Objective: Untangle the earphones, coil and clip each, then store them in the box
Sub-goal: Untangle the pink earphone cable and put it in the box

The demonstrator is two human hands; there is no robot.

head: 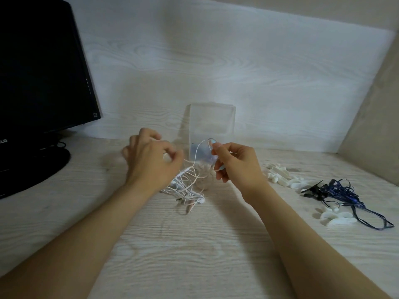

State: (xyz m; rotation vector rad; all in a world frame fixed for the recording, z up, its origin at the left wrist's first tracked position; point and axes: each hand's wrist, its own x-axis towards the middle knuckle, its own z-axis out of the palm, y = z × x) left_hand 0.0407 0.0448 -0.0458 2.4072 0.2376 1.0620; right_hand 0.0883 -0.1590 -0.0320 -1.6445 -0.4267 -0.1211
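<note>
A tangle of white and pinkish earphone cables (187,187) lies on the desk between my hands. My left hand (151,157) is curled over the tangle's upper left, pinching a cable. My right hand (234,161) pinches a white cable that loops up past its fingertips. Behind them stands a clear plastic box (211,126) with its lid raised. A dark blue earphone set (343,194) lies in a loose heap at the right. White clips (280,174) are scattered right of my right hand.
A black monitor (41,67) on its round base (32,169) fills the left side. More white clips (336,216) lie under the blue cable. A white wall panel runs behind the desk, and a beige side panel (371,117) closes the right.
</note>
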